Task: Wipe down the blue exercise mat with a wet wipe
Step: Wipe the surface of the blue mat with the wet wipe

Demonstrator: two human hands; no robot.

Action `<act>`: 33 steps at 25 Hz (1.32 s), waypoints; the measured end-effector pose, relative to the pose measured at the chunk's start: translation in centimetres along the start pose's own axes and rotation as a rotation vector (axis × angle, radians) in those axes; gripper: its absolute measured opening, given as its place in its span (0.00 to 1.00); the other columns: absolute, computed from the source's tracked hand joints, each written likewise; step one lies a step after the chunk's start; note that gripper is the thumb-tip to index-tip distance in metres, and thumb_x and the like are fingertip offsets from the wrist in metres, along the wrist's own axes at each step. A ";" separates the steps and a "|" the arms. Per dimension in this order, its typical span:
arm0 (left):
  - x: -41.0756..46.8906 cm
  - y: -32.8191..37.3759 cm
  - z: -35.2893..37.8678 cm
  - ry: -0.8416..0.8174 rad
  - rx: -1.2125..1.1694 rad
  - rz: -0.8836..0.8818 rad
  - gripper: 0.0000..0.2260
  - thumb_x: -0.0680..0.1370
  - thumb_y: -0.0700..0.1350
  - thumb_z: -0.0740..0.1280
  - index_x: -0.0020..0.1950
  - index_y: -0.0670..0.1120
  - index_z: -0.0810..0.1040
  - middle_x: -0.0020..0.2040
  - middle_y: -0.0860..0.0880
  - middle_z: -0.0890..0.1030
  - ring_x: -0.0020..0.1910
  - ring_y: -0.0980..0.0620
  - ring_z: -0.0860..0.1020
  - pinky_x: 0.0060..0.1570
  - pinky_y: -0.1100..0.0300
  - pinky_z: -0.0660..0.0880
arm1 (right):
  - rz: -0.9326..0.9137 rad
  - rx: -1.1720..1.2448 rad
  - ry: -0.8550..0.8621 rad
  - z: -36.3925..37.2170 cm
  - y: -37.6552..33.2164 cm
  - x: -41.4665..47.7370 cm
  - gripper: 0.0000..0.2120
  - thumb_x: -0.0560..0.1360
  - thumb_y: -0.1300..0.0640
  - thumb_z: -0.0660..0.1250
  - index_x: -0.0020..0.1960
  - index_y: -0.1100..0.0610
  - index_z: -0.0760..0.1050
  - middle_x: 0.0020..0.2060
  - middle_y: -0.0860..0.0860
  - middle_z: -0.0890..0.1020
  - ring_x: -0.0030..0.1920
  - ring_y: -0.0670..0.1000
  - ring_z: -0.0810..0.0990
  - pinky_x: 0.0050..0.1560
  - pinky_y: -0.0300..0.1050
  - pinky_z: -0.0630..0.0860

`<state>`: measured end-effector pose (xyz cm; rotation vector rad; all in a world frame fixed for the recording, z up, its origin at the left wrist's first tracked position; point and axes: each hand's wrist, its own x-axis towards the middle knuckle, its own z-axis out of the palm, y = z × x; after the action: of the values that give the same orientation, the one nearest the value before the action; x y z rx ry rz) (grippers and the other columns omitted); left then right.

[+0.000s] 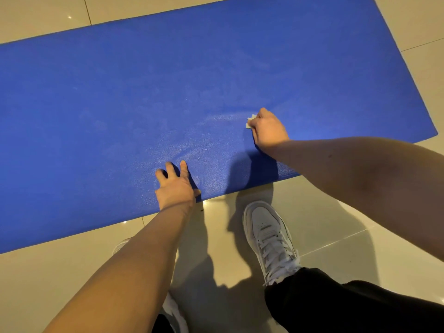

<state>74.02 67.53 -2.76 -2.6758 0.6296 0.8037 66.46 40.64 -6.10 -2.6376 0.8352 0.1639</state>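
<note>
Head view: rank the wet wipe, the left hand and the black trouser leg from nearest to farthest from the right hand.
1. wet wipe, gripped in the right hand on the mat.
2. left hand, pressing the mat's near edge, to the left.
3. black trouser leg, bottom right.

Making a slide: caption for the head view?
Right hand presses a wet wipe on the blue mat; left hand rests near its edge.

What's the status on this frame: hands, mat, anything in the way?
Right hand gripping wet wipe, pressed on blue mat. Left hand open, flat at mat's near edge. White shoe on floor, off the mat; nothing in the way.
</note>
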 end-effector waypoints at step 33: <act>-0.1 0.0 -0.5 -0.021 0.000 0.002 0.42 0.78 0.62 0.67 0.82 0.57 0.44 0.80 0.46 0.48 0.78 0.39 0.50 0.55 0.51 0.79 | -0.117 -0.152 -0.003 1.1 -2.5 3.5 0.16 0.76 0.53 0.57 0.55 0.61 0.76 0.54 0.57 0.74 0.57 0.60 0.74 0.56 0.48 0.73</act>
<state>74.12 67.38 -2.31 -2.6635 0.6268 0.8312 70.77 41.04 -7.13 -2.8181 0.6903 0.2072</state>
